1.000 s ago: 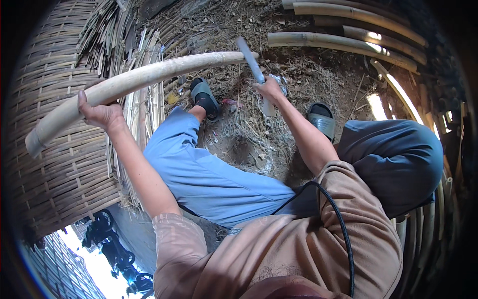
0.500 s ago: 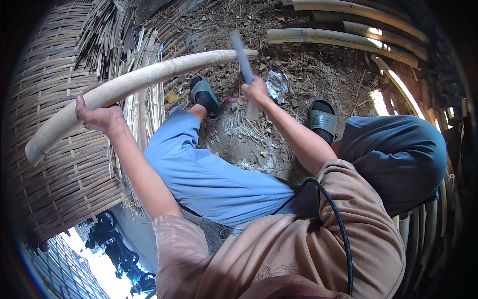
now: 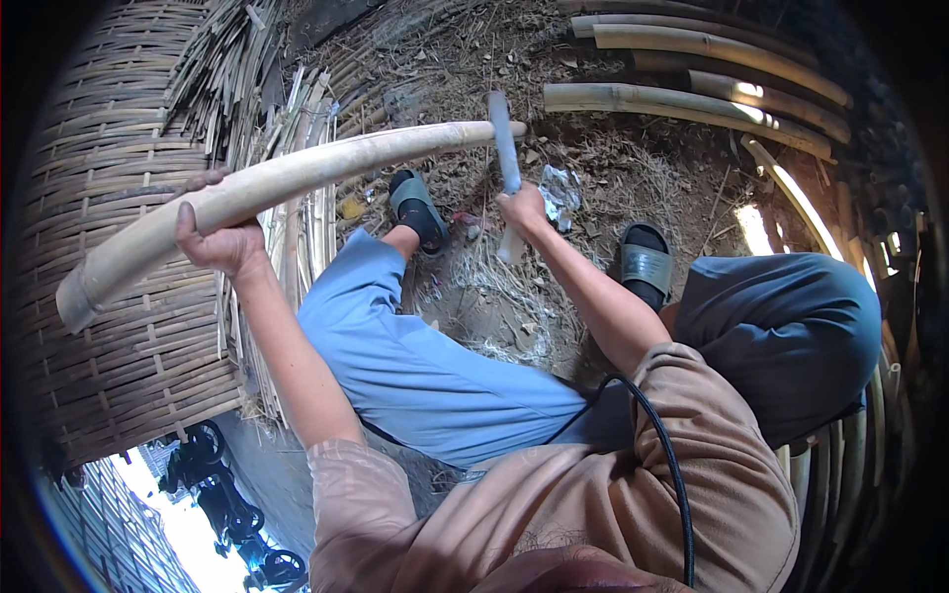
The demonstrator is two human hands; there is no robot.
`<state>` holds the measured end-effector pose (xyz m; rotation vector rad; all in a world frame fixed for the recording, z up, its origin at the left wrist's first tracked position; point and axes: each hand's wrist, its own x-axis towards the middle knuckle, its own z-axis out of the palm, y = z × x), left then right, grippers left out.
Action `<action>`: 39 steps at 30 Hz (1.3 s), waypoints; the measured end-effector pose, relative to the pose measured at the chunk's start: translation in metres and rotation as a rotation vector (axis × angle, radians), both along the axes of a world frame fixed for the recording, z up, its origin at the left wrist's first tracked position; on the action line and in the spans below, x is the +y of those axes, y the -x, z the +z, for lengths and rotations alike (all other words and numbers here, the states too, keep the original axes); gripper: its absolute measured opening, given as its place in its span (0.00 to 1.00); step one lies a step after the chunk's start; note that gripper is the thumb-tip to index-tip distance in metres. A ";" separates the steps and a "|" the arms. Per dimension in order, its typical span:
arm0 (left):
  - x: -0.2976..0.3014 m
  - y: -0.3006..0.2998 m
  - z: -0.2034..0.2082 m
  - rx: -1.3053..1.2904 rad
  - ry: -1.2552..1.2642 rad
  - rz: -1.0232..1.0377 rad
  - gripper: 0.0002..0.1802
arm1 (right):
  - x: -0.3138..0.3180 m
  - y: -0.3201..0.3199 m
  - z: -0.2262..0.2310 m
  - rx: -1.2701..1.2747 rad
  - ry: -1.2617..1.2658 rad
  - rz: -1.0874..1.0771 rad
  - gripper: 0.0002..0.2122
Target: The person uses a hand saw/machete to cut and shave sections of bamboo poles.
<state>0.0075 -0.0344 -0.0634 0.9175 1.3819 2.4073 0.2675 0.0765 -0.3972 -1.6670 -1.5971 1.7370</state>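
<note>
My left hand (image 3: 225,242) grips a thick pale bamboo pole (image 3: 287,173) from beneath, near its lower left end. The thumb lies on the near side and some fingertips show over the far side. The pole slants up to the right, its far end beyond my left foot. In my right hand (image 3: 524,210) is a machete (image 3: 506,148), held by its pale handle, the end of which sticks out below my fist. The grey blade points away from me and crosses the pole close to its far end; whether it cuts into the bamboo cannot be made out.
Several bamboo poles (image 3: 692,99) lie at the far right. Woven bamboo matting (image 3: 129,267) covers the left side, with split bamboo strips (image 3: 222,84) beside it. Crumpled foil (image 3: 561,193) and dry litter lie on the dirt floor near my sandalled feet. A black cable (image 3: 664,455) hangs by my right arm.
The machete and my right hand have come lower in the picture. My left hand's grip has shifted slightly right along the pole, and the pole's far end has dropped a little toward me.
</note>
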 end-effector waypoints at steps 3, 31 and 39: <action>-0.018 -0.006 0.012 0.003 -0.025 0.005 0.22 | -0.017 0.010 0.043 0.153 -0.100 0.040 0.15; 0.001 0.018 0.003 -0.151 0.001 -0.047 0.24 | -0.008 0.020 0.098 0.318 -0.317 0.240 0.18; -0.004 0.035 -0.018 -0.066 -0.028 -0.178 0.23 | 0.034 -0.027 0.005 0.012 0.017 0.023 0.21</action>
